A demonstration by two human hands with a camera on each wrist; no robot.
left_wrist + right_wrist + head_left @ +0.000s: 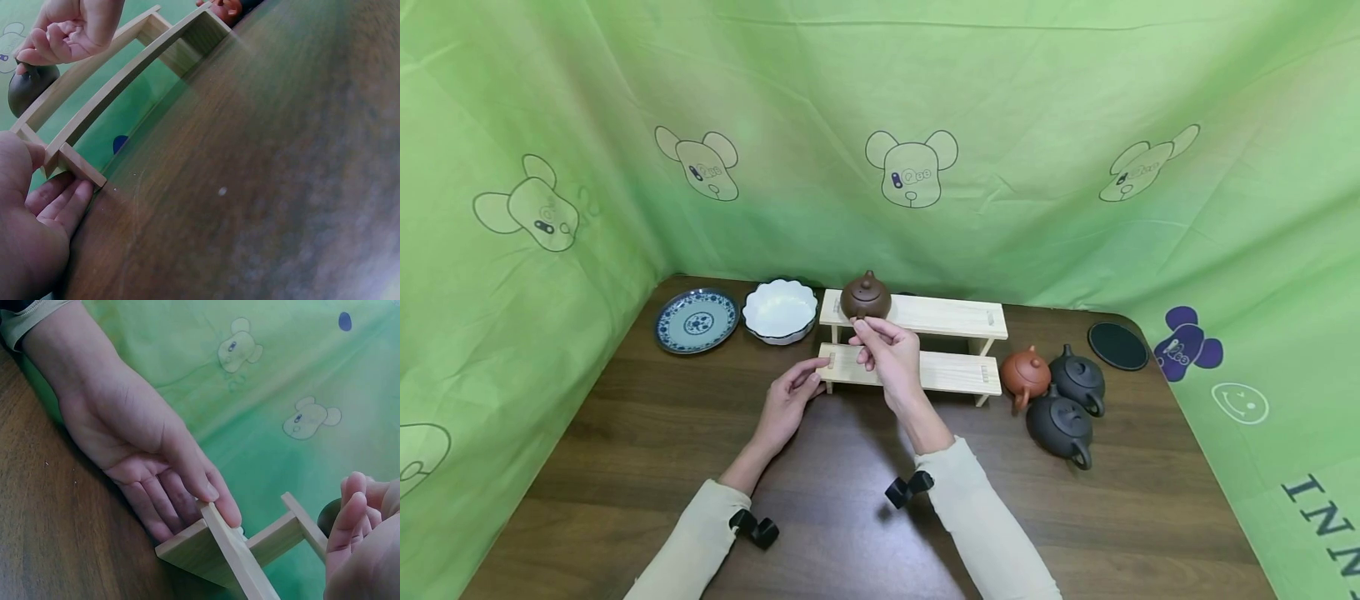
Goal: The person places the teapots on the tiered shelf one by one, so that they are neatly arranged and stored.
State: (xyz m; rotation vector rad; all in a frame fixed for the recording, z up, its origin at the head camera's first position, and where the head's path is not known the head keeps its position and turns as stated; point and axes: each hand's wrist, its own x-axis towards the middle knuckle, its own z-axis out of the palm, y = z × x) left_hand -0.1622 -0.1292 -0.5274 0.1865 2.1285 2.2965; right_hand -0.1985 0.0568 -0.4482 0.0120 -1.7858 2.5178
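Observation:
A dark brown teapot [866, 297] stands near the left end of the upper tier of a pale two-tier wooden shelf [951, 317]. My right hand [891, 358] reaches over the lower tier and pinches the near side of this teapot, where its handle is hidden by the fingers. In the left wrist view, the right hand's other fingers are curled in beside the teapot [28, 90]. My left hand [786, 408] grips the left end of the lower tier. The right wrist view shows its thumb and index finger at the board's end, with the other fingers against the leg [187, 544].
Right of the shelf stand a reddish-brown teapot [1026, 373] and two black teapots [1077, 379], close together. A dark round mat [1118, 346] lies beyond them. To the left are a white scalloped bowl [780, 310] and a blue patterned plate [697, 322]. Green cloth hangs behind.

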